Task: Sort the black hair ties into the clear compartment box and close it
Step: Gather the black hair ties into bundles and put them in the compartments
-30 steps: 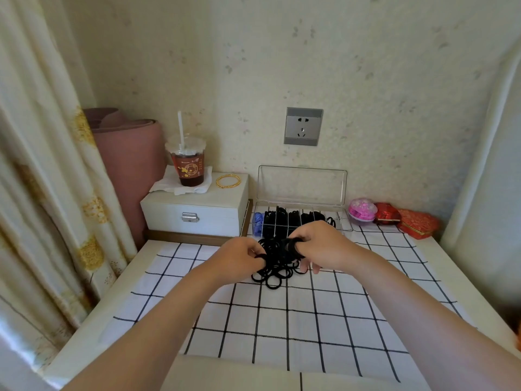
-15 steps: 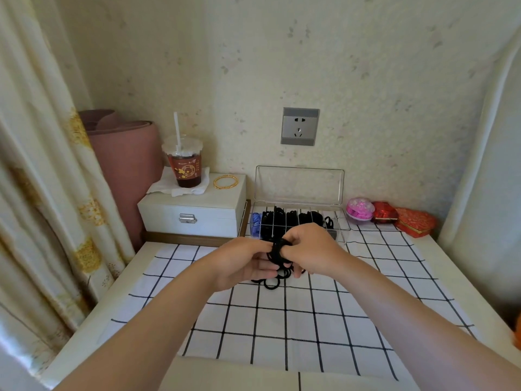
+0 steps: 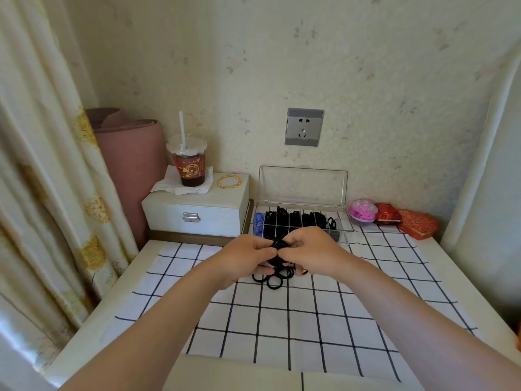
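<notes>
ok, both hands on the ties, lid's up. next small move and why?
Probably carry the bundle of hair ties forward and drop it into the clear compartment box, near its right end, which looks emptier. The left hand and right hand both pinch the bundle in front of the box, and the lid stands open. Loose ties lie on the cloth.

A clear compartment box (image 3: 343, 235) sits at the back of the surface (image 3: 118, 300), its lid (image 3: 303, 186) standing upright and open. Several of its narrow compartments are packed with black hair ties (image 3: 296, 220). Just in front of it, a small bunch (image 3: 279, 245) of ties is pinched between the left hand (image 3: 245, 258) and the right hand (image 3: 310, 252). A loose tangle (image 3: 275, 279) of ties lies beneath them.
</notes>
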